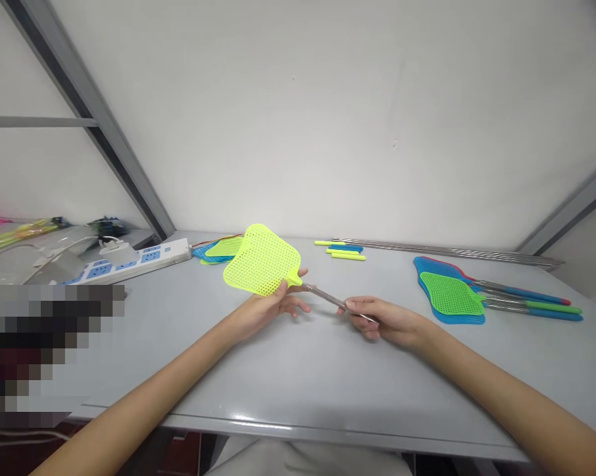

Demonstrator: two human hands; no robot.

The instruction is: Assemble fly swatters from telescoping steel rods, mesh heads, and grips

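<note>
Held up over the grey table point(298, 377) is a yellow fly swatter point(265, 261) with a perforated head and a thin metal rod. My left hand point(273, 304) grips it at the neck of the head, thumb on top and the other fingers partly spread below. Farther down, my right hand point(372, 317) is closed around the metal rod, whose bare end sticks out past the fingers. No coloured grip shows on that end. Behind the swatter, yellow and blue plastic swatter heads point(219, 249) lie stacked.
Yellow and blue tubes point(345, 252) lie near the wall beside long metal rods point(451, 251). At right rest several swatters point(451, 294) with coloured grips. A power strip point(139, 261) stands at left, near bagged items point(25, 235). The table's front edge point(278, 430) is close to my body.
</note>
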